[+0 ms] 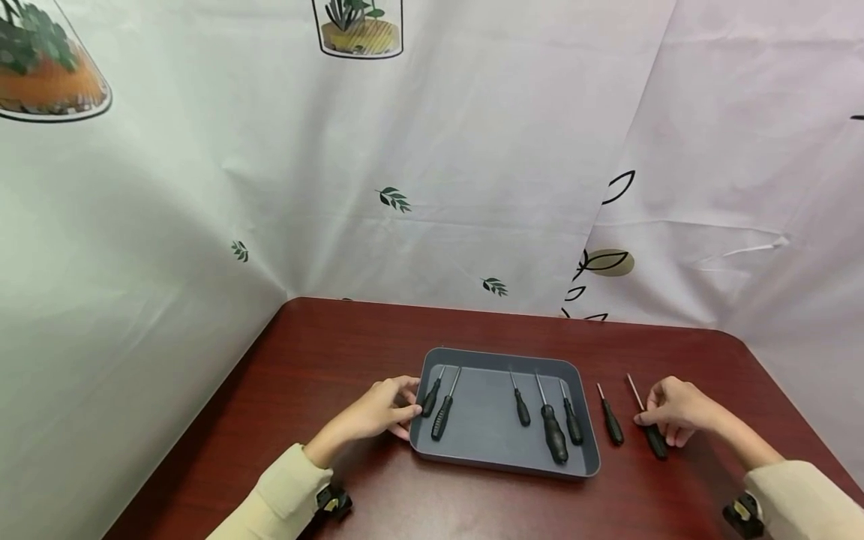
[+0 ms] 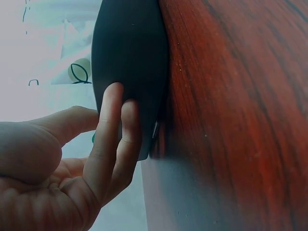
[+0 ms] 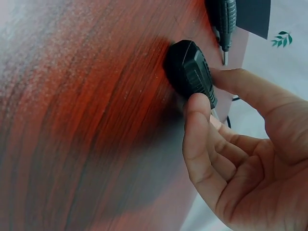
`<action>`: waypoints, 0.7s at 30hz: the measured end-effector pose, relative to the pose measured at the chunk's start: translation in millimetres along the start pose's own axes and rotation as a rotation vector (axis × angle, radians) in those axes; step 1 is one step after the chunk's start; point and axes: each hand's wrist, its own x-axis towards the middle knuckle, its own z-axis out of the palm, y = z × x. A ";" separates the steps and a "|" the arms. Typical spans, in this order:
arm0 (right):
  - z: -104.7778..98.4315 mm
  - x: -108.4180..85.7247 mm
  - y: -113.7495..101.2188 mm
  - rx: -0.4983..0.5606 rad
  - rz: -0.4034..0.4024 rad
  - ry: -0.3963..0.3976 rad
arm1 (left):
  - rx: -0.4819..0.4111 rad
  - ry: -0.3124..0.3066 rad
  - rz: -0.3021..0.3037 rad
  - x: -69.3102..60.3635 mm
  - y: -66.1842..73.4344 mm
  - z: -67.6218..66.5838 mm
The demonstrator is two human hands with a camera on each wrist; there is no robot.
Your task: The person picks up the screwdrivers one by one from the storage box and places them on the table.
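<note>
A grey rectangular tray (image 1: 482, 409) lies on the table with several black-handled screwdrivers in it. My left hand (image 1: 379, 411) holds the tray's left side. In the left wrist view, its thumb is at the rim and its fingers (image 2: 110, 110) lie against the outer wall. To the right of the tray, my right hand (image 1: 680, 411) pinches a screwdriver (image 1: 656, 442) by its black handle. This screwdriver's shaft points away from me. In the right wrist view, thumb and fingers stand on either side of the handle (image 3: 190, 67), which is at the table surface.
Another small screwdriver (image 1: 612, 424) lies on the table between the tray and my right hand. Inside the tray, two screwdrivers are at the left and several toward the right. A white printed curtain (image 1: 432, 247) hangs behind the reddish-brown table (image 1: 358, 352).
</note>
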 end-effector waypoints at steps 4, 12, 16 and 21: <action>-1.1 -0.2 -1.3 0.001 0.034 0.009 | 0.001 -0.002 0.000 0.5 0.3 0.4; -6.0 -0.4 -9.9 0.031 0.048 0.033 | 0.010 0.002 -0.006 0.6 2.0 -0.4; -7.4 0.1 -15.8 0.070 0.043 0.052 | 0.021 0.001 -0.012 1.5 2.9 -0.7; -5.3 1.6 -26.2 0.079 0.038 0.047 | 0.015 0.001 -0.018 -0.1 2.5 -0.1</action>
